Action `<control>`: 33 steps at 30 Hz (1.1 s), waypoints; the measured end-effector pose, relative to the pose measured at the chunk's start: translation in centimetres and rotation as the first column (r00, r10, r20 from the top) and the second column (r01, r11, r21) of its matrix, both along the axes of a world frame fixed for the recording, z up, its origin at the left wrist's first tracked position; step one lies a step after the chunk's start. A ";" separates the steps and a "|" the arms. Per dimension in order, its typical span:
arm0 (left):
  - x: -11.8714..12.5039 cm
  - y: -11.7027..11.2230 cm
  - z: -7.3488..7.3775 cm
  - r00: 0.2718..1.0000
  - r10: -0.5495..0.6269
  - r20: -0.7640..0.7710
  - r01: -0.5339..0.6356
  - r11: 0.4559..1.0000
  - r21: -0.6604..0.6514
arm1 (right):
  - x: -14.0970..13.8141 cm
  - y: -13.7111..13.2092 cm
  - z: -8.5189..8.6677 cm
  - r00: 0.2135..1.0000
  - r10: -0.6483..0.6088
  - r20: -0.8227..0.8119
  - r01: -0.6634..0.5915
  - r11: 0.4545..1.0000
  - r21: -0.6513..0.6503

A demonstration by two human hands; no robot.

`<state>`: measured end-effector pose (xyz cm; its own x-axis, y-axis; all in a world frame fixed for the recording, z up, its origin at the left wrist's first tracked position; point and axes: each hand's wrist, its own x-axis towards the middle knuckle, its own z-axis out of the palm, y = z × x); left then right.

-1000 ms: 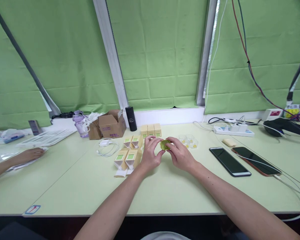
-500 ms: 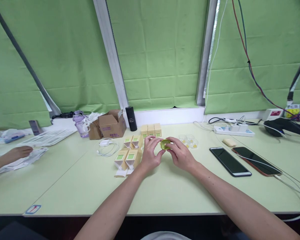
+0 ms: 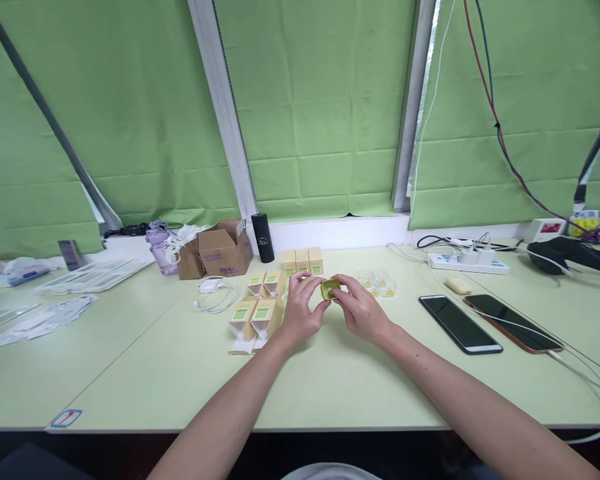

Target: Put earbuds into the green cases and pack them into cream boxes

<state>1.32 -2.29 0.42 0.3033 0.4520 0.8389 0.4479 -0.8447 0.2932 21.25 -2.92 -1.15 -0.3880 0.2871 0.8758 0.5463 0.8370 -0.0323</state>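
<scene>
Both hands hold a small yellow-green container (image 3: 330, 288), squarish with rounded corners, raised over the table. My left hand (image 3: 303, 305) pinches its left side between thumb and fingers. On its other side my right hand (image 3: 359, 307) grips the edge, a fingertip over the hollow face. Left of my left hand stand several small cream boxes (image 3: 263, 317) with green labels, their near flaps unfolded. Three more cream boxes (image 3: 303, 260) are lined up behind the hands. Beyond my right hand lies a clear plastic tray (image 3: 380, 283) with small yellow bits in its cups.
A smartphone (image 3: 460, 324) and a second phone (image 3: 513, 323) on a cable lie at right, by a cream case (image 3: 459, 286) and a power strip (image 3: 469, 261). At back left are a cardboard box (image 3: 225, 250), black cylinder (image 3: 263, 238), purple bottle (image 3: 161, 250) and charger (image 3: 210, 286).
The container tilts slightly, and my right fingers have shifted a little on it. Another person's hand at far left has gone out of view, leaving the papers there.
</scene>
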 end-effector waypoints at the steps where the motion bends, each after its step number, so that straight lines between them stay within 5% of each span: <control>1: 0.0 0.0 0.0 1.000 0.000 -0.001 0.000 1.000 0.000 | 0.0 0.0 0.0 1.000 0.000 -0.002 0.000 1.000 0.000; 33: 0.1 0.6 -0.2 0.998 0.039 0.043 -0.035 0.995 -0.093 | 0.0 0.1 -0.4 0.975 -0.003 -0.222 -0.039 0.982 -0.186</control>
<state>1.41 -1.71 0.23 0.2481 0.5379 0.8057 0.4631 -0.7964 0.3891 21.23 -2.79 -1.53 -0.1987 0.4495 0.8709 0.4927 0.8140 -0.3077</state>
